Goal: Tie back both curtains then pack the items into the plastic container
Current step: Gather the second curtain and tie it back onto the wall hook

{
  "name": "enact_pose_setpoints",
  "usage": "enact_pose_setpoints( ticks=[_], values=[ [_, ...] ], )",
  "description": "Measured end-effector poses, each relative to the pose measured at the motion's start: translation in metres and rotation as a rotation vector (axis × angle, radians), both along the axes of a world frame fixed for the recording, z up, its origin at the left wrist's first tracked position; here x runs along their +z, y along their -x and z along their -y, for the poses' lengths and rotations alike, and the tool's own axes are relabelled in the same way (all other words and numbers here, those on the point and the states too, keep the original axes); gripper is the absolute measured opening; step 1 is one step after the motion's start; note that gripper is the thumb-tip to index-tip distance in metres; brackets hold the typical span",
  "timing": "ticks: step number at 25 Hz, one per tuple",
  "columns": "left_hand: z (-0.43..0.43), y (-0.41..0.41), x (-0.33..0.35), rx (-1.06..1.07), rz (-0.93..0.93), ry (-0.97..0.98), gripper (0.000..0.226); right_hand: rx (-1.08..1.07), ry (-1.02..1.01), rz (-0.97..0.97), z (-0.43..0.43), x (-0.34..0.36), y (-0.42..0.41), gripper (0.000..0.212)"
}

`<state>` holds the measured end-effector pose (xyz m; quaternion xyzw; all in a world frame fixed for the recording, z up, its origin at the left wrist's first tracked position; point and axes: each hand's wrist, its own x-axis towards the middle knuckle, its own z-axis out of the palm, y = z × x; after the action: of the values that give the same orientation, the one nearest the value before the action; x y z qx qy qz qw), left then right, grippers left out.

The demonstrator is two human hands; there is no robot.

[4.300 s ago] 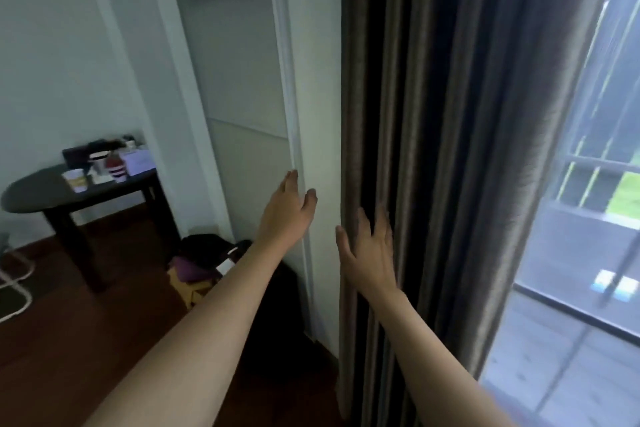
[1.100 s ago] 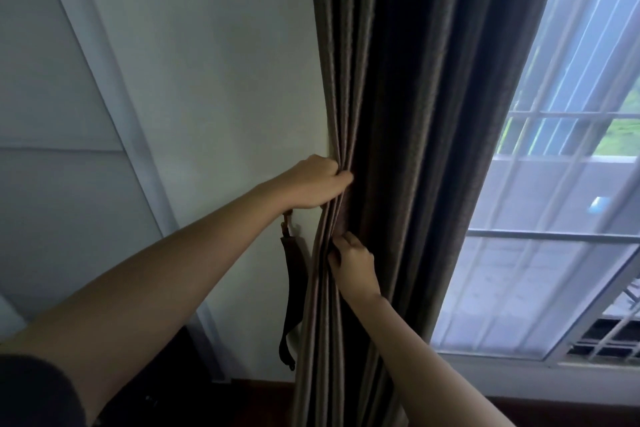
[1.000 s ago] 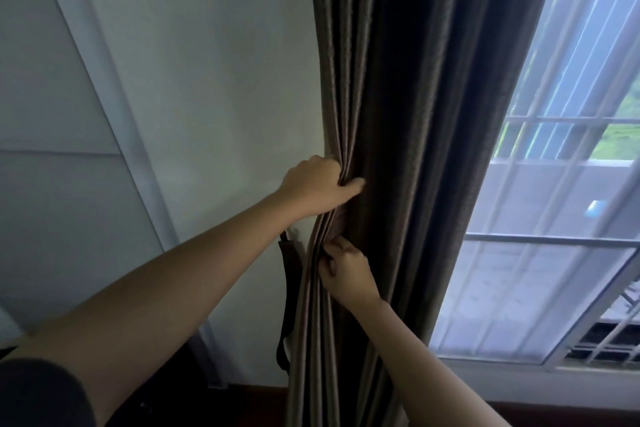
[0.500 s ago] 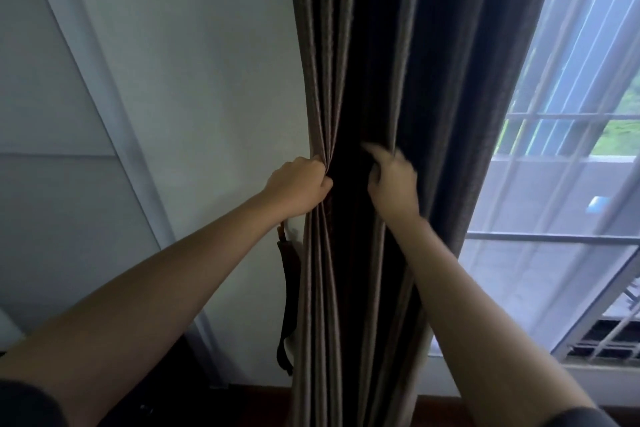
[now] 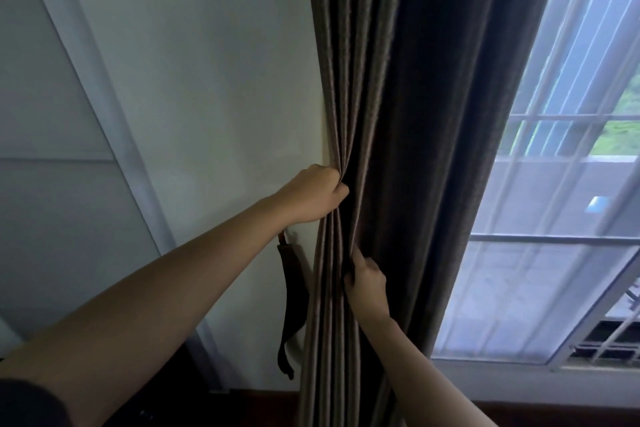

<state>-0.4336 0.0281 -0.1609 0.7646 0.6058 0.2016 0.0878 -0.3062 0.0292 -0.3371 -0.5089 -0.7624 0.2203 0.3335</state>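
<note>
A dark brown curtain (image 5: 408, 114) hangs in bunched folds beside the window. My left hand (image 5: 315, 194) grips the curtain's left edge folds at about mid height. Lower down, my right hand (image 5: 367, 282) pinches folds of the same curtain, its fingers tucked between pleats. A dark tieback strap (image 5: 294, 291) hangs loose from a hook on the wall just left of the curtain, below my left hand. The plastic container is out of view.
A white wall (image 5: 207, 80) and a sliding door frame (image 5: 104, 121) fill the left side. The window (image 5: 554, 253) with white bars is on the right. Dark floor shows along the bottom.
My right hand has dropped from the upper folds, level with my left hand, to a lower spot and now pinches folds there. The left hand keeps its grip.
</note>
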Motion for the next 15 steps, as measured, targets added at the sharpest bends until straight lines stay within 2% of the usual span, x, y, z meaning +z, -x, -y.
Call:
enact_pose_setpoints(
  ticks=[4, 7, 10, 12, 13, 15],
  values=[
    [0.002, -0.004, 0.002, 0.024, 0.041, 0.019, 0.03, 0.047, -0.021, 0.065, 0.004, 0.006, 0.012, 0.048],
    [0.004, -0.015, 0.0, 0.132, -0.085, -0.079, 0.047, 0.095, -0.005, 0.047, 0.014, 0.007, 0.017, 0.036],
    [0.005, -0.023, -0.004, 0.199, -0.166, -0.186, 0.043, 0.206, 0.013, 0.073, 0.02, 0.008, 0.009, 0.016],
    [0.005, -0.02, -0.002, 0.227, -0.19, -0.167, 0.036, 0.072, -0.24, 0.129, 0.01, 0.02, -0.006, 0.027],
    [0.005, -0.016, -0.001, 0.229, -0.191, -0.145, 0.03, -0.064, -0.422, 0.078, 0.003, 0.033, -0.014, 0.031],
    [0.006, -0.01, 0.0, 0.209, -0.174, -0.103, 0.02, -0.307, -0.7, -0.161, -0.013, 0.076, -0.029, 0.023]
  ],
)
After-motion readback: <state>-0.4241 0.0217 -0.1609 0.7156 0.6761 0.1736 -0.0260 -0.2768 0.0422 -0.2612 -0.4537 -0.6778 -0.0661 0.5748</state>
